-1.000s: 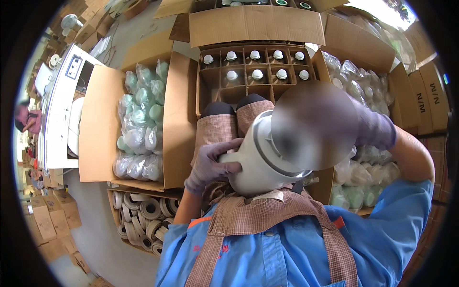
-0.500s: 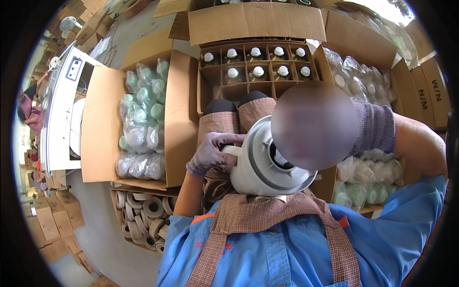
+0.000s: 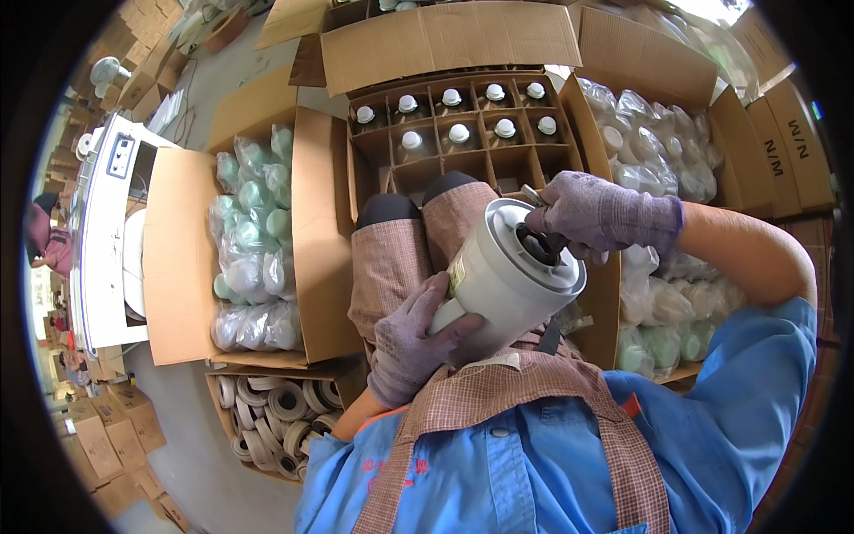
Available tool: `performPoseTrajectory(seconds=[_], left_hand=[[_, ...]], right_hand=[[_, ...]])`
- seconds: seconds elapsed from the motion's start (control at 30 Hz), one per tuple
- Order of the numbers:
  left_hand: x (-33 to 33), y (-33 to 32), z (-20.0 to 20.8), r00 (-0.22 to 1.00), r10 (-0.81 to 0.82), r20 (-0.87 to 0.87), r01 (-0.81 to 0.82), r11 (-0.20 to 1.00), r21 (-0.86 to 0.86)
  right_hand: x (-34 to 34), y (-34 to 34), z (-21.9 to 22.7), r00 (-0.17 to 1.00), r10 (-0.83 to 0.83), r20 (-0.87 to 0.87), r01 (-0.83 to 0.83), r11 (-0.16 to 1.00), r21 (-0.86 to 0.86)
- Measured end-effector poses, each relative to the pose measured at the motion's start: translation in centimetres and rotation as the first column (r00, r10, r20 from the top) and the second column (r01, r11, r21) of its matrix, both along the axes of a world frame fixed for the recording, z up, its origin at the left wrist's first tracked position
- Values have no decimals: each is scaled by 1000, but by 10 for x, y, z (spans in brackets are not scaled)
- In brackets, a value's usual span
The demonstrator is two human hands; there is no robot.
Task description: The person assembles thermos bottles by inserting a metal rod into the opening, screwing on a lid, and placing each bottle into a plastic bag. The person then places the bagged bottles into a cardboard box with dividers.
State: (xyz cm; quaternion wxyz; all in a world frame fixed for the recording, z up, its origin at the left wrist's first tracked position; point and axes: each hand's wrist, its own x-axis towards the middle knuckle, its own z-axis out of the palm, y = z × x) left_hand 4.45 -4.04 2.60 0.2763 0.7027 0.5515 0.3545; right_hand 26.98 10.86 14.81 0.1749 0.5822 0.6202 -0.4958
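Observation:
A pale grey jug with a side handle lies tilted across my lap, its round ringed end facing up and to the right. My gloved left hand is wrapped round the handle side, thumb along the body. At the ringed end, the fingers of my gloved right hand are bent into the opening. They close around something dark there, mostly hidden by the glove. A yellowish label shows on the jug's upper side.
Ahead stands a divided carton of white-capped bottles. To the left is a carton of bagged greenish rounded pieces, with a box of pale rings below it. Bagged pieces fill cartons at right. A white machine stands far left.
The jug has tipped so more of its side shows. My left hand has shifted lower around the handle. My right hand, blurred before, is now sharp at the ringed end.

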Motion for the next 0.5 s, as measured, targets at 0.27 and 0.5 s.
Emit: performPoseTrajectory(seconds=[0.27,0.5], left_hand=[[-21,11,0,987,150,55,-140,978,-156],[-22,20,9,985,172,-13,-169,953,-253]], right_hand=[[17,102,-103,954,-62,-295,168,922,349],[5,200,-329,958,98,271,-263,684,680]])
